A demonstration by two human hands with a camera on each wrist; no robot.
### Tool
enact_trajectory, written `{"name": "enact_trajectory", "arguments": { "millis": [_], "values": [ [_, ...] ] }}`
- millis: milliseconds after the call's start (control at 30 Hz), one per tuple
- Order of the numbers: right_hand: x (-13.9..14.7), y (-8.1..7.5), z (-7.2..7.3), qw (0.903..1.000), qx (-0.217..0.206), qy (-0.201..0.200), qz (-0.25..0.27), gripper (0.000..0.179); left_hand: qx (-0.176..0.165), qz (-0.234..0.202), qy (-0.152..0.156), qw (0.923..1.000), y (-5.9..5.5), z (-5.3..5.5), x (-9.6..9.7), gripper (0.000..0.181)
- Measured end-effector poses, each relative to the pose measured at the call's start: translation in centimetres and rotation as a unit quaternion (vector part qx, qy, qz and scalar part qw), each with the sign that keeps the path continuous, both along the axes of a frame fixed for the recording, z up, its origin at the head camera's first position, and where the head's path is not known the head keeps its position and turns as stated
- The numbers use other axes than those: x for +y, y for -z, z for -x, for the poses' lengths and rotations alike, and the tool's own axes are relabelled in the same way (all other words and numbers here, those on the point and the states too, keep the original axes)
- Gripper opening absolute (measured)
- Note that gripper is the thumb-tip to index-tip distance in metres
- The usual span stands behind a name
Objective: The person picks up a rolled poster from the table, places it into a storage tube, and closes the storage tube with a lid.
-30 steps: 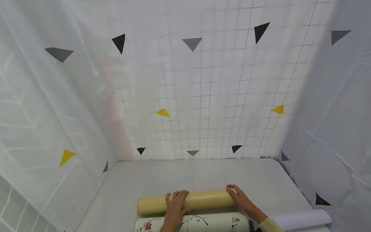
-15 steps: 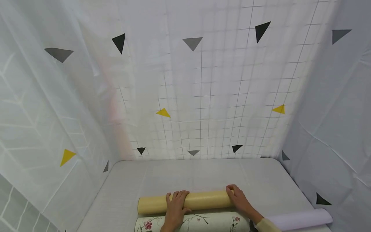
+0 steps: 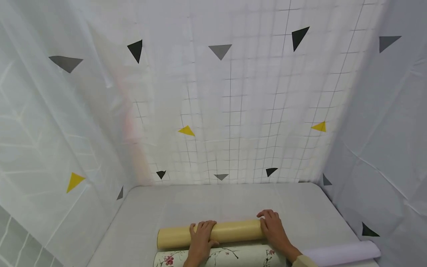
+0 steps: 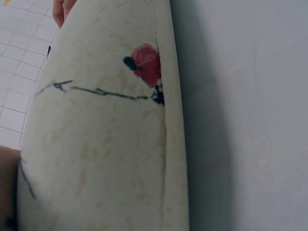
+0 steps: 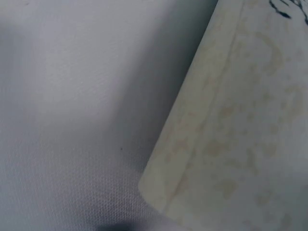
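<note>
A plain yellow roll (image 3: 237, 230) lies crosswise on the white-covered table in the head view. Nearer the camera, a cream wallpaper roll (image 3: 247, 256) with pink blossoms and dark twigs lies parallel to it. My left hand (image 3: 201, 241) reaches over the floral roll and grips the yellow one, fingers over its top and thumb on its near side. At the yellow roll's right end, my right hand (image 3: 275, 230) touches it with bent, relaxed fingers, covering that end. The floral wallpaper fills much of the left wrist view (image 4: 96, 139) and the right wrist view (image 5: 240, 144).
A pale lilac-white roll (image 3: 343, 253) lies at the table's right front. White sheets with black, grey and yellow triangles hang around the table (image 3: 220, 200) at the back and both sides. A grid pattern shows through the back sheet (image 3: 230, 144).
My right hand has shifted slightly left over the yellow roll's right end, and its fingertips now reach above the roll. The left hand has kept its place; the rolls lie nearly as before.
</note>
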State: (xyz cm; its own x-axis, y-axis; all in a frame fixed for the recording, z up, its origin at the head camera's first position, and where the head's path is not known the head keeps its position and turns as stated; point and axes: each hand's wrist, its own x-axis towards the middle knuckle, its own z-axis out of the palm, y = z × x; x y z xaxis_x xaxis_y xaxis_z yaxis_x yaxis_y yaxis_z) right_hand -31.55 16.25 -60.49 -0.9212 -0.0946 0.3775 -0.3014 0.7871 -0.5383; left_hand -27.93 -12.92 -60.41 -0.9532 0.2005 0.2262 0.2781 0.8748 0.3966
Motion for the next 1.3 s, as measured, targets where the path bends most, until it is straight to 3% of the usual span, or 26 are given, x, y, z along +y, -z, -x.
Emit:
{"name": "enact_trajectory", "arguments": {
  "millis": [267, 433, 733, 1067, 1300],
  "values": [
    [-0.2, 0.6, 0.1, 0.9987, 0.049, -0.004, -0.012, 0.019, -0.005, -0.006, -0.004, 1.0, 0.1, 0.0, 0.0, 0.067],
    [-0.2, 0.8, 0.2, 0.9985, 0.052, 0.001, -0.017, 0.018, 0.029, -0.028, -0.001, 0.9992, 0.1, 0.0, -0.1, 0.065],
    [-0.2, 0.6, 0.1, 0.9976, 0.067, 0.004, -0.013, 0.018, 0.073, -0.106, 0.044, 0.9907, -0.1, -0.3, 0.1, 0.031],
    [0.0, 1.4, 0.4, 0.989, 0.146, -0.01, -0.017, 0.016, 0.147, -0.099, 0.082, 0.9807, 0.3, -0.4, 0.2, 0.034],
    [0.1, 2.1, 0.9, 0.9887, 0.147, -0.008, -0.024, 0.017, 0.19, -0.085, 0.095, 0.9734, 0.5, -0.3, 0.2, 0.031]
  ]
}}
